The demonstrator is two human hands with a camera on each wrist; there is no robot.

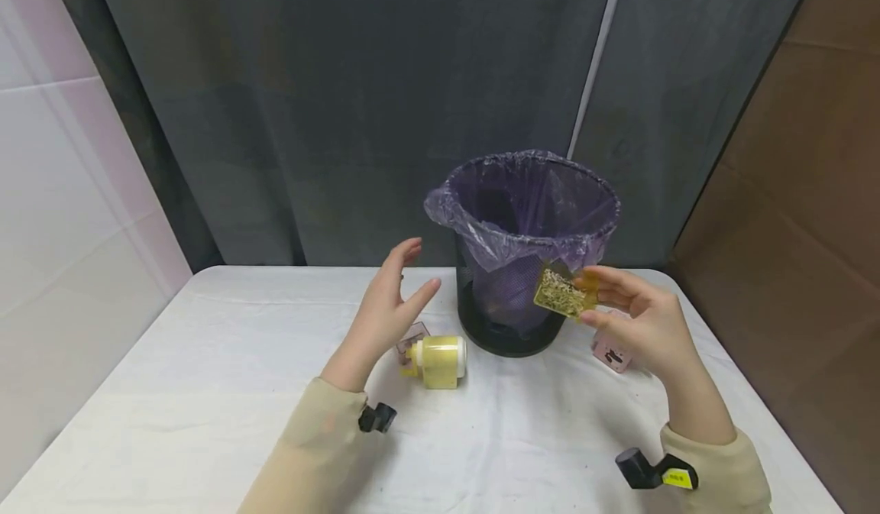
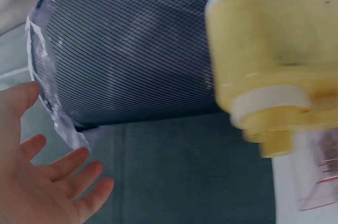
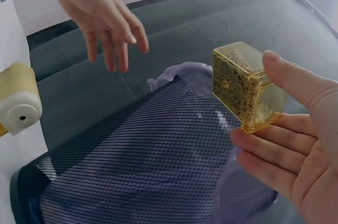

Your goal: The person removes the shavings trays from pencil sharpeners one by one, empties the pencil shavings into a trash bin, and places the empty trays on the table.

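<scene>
From my post I watch the right hand (image 1: pixel 642 319) grasp the clear yellow box (image 1: pixel 560 294), thumb on one side and fingertips on the other. The box sticks out past the fingertips on the inner side, toward the other hand, so the hand covers just one end of it. It is in the air, tilted, and my right wrist view shows the dark and pale grains inside it.

From the head view I see the box in front of the right part of the mesh bin (image 1: pixel 505 344), below the rim and its purple bag (image 1: pixel 484 243). Whether box and bag touch, I cannot tell.

The left hand (image 1: pixel 385 311) holds nothing: I see its fingers loose and spread, the thumb apart from them, in the air to the left of the bin and well apart from the box. Near that hand, a yellow bottle (image 1: pixel 440 360) lies on its side on the white cloth (image 1: pixel 206 407), its nozzle pointing left. A clear pink item (image 1: pixel 413 334) shows partly behind the bottle, and a pink box (image 1: pixel 610 352) sits beyond the right hand, partly hidden by it.
</scene>
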